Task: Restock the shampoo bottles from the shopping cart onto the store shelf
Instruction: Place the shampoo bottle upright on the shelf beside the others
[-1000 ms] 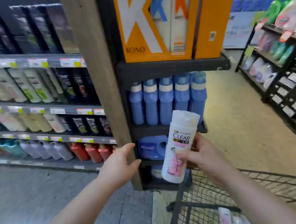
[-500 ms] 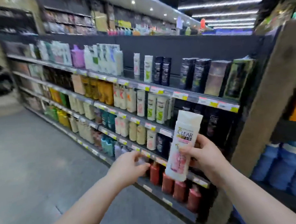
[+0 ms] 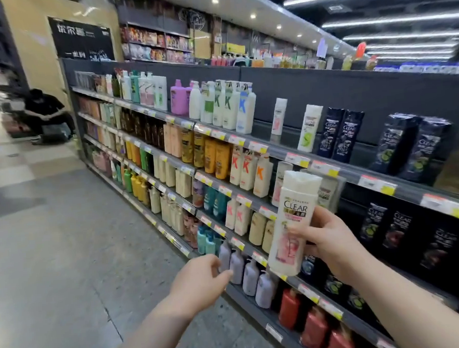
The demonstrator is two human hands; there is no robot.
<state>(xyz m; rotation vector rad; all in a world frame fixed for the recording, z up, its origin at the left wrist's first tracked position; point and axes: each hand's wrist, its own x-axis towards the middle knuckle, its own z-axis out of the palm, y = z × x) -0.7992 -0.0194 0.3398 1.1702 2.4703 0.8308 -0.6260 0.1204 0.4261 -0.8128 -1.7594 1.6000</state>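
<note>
Head camera looked along a long store shelf (image 3: 312, 86) that ran from the far left of the aisle to the near right, its tiers packed with bottles behind price-tagged front edges. A grey floor (image 3: 52, 254) filled the left side, and a person (image 3: 47, 116) in dark clothes crouched by the shelf's far end. The shopping cart was out of view.

On the top tier a white bottle with a pink label (image 3: 278, 116) stood with bare shelf on both sides. A white bottle with a green label (image 3: 310, 127) and dark bottles (image 3: 339, 132) stood to its right.

The shampoo bottle (image 3: 291, 223), white with a similar pink label, was in the air in front of the middle tiers. Its cap was up and its long axis was near upright, leaning slightly right at the top. The right grip (image 3: 333, 237) held its lower body from the right, fingers curled round it. The left grip (image 3: 197, 279) hung lower left, apart from the bottle, loosely curled and holding nothing.

The matching spot seemed to lie up and slightly left of the held bottle, deeper toward the back panel. The right grip was the nearer one, and the move would call for a lift that kept the bottle upright.
</note>
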